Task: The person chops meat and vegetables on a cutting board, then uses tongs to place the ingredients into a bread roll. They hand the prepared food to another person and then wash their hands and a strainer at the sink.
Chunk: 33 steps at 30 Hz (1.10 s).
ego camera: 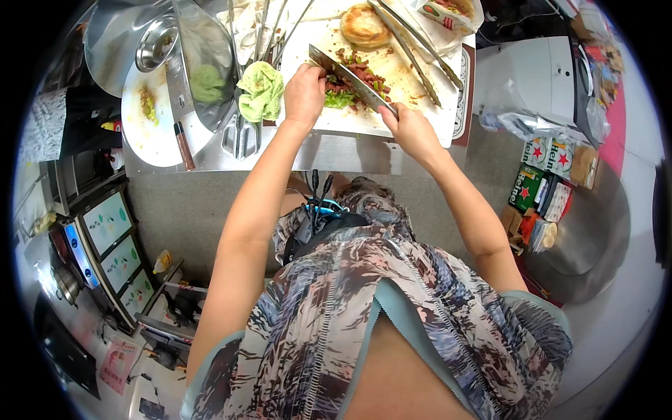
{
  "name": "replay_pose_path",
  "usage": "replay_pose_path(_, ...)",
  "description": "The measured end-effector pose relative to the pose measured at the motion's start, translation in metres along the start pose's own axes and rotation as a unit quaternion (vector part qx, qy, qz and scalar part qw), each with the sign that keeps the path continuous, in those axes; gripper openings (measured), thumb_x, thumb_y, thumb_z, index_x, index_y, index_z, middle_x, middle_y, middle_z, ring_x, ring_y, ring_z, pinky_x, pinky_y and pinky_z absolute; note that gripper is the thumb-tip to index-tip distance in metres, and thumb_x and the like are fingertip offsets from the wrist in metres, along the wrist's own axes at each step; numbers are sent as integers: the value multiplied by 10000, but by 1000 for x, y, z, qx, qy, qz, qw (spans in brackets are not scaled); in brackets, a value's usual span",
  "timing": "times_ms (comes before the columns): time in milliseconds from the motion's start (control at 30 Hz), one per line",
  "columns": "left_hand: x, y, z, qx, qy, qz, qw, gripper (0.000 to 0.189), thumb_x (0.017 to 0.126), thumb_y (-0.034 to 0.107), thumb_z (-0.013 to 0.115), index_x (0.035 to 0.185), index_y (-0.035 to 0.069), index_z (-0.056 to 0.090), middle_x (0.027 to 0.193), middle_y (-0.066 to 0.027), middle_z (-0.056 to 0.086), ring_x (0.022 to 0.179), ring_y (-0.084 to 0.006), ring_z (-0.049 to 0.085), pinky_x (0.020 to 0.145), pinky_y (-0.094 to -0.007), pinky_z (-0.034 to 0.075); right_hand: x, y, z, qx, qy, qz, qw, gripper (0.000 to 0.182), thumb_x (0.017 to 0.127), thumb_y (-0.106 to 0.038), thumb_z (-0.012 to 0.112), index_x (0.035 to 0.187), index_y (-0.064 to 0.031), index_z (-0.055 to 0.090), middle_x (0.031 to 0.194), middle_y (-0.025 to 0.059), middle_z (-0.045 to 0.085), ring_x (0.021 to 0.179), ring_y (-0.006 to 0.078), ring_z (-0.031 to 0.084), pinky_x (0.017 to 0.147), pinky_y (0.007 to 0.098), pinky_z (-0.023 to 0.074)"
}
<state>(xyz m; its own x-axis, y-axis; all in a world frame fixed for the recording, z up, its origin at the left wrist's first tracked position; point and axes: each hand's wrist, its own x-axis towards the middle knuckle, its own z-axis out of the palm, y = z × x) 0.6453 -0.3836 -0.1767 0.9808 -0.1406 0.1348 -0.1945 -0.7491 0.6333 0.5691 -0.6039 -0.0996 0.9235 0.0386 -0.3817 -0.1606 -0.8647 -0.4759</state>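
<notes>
My right hand (415,128) is closed on the handle end of a kitchen cleaver (352,79), whose blade lies slantwise over chopped meat (367,73) and green pepper (338,100). At the blade's far end, my left hand (305,95) grips the tip with thumb and fingers. The chopped heap sits on a white cutting board (362,119). Behind it on the board rests a round browned flatbread (366,25). Metal tongs (415,58) lie to the right of the heap. A filled bun in a paper wrapper (451,16) is at the top right.
Left of the board are a crumpled green cloth (261,91), scissors (240,139) and a round white board (157,142) bearing food scraps and a second cleaver (180,97). A steel bowl (157,43) stands behind. The steel counter's edge (336,157) runs before me.
</notes>
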Motion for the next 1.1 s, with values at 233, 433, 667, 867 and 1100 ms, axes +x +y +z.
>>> replay_pose_path(233,1,-1,1,14,12,-8,1000,69,840,82,654,888,35,671,920,-128,627,851,-352,633,751,-446,517,-5,-9,-28,7,-22,-8,1000,541,995,-468,500,876,44,623,775,277,665,780,443,659,739,508,512)
replay_pose_path(433,3,3,-2,20,7,-1,1000,118,869,111,638,942,42,699,928,-121,636,865,-346,635,763,-428,509,4,-1,-5,-1,12,4,1000,552,992,-473,507,868,51,630,795,282,669,779,447,656,721,512,506)
replay_pose_path(667,-19,32,-29,52,-108,-107,987,442,817,148,736,1218,20,600,1056,-173,604,983,-359,620,846,-436,507,-13,4,-40,18,23,5,1000,570,994,-483,507,859,59,620,730,285,650,732,464,647,699,511,507)
replay_pose_path(867,-19,29,-10,36,-118,-87,988,548,766,110,770,1258,15,548,1149,-201,560,1051,-381,587,876,-444,496,-1,25,-5,4,19,18,1000,559,996,-484,500,850,42,620,742,289,653,745,450,656,708,509,511)
replay_pose_path(1100,-9,28,-20,53,-94,-79,991,507,789,152,755,1238,21,559,1107,-185,577,995,-376,612,856,-446,502,-12,29,-54,5,14,24,1000,585,977,-553,490,943,8,654,767,246,677,785,423,675,725,489,519)
